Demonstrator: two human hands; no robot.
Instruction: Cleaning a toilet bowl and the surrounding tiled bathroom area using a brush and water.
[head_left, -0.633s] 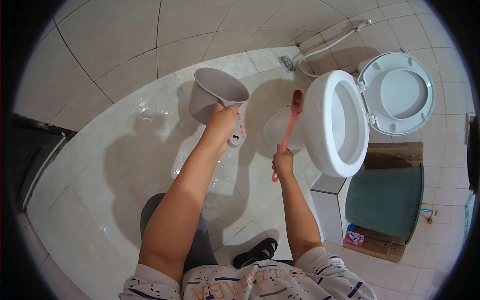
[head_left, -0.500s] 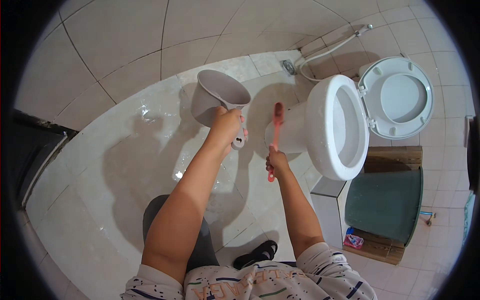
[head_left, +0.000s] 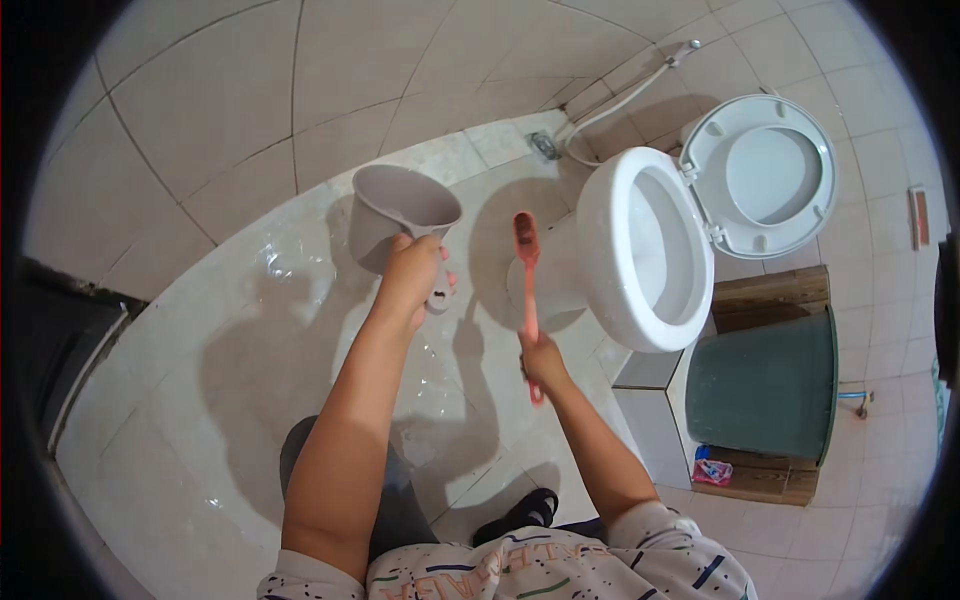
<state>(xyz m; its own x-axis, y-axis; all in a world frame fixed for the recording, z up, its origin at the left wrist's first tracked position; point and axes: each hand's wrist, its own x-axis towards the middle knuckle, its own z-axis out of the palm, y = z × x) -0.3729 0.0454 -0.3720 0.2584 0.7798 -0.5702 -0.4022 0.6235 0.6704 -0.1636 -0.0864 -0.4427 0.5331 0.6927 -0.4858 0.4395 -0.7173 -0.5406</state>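
My left hand (head_left: 411,277) is closed round the handle of a grey plastic water dipper (head_left: 385,222), held above the wet tiled floor with its mouth facing up and away. What lies inside the dipper is hidden. In my right hand (head_left: 541,362) is a long pink-red toilet brush (head_left: 530,290), gripped near the lower end of its handle. The brush head, with dark bristles, points away from me and is in front of the toilet's base. A white toilet (head_left: 607,255) stands to the right of the brush, its seat and lid (head_left: 822,190) raised.
Right of my right arm, a large green tub (head_left: 760,385) rests on wooden boards (head_left: 797,487), with a small pink packet (head_left: 712,470) beside it. A white hose (head_left: 625,107) runs along the far wall near a floor drain (head_left: 544,146). A dark doorway (head_left: 75,335) is at the left.
The brush has come nearer to me and slightly left, its handle lower in view. The whole scene has shifted left a little as my head turned. Both grips are unchanged.
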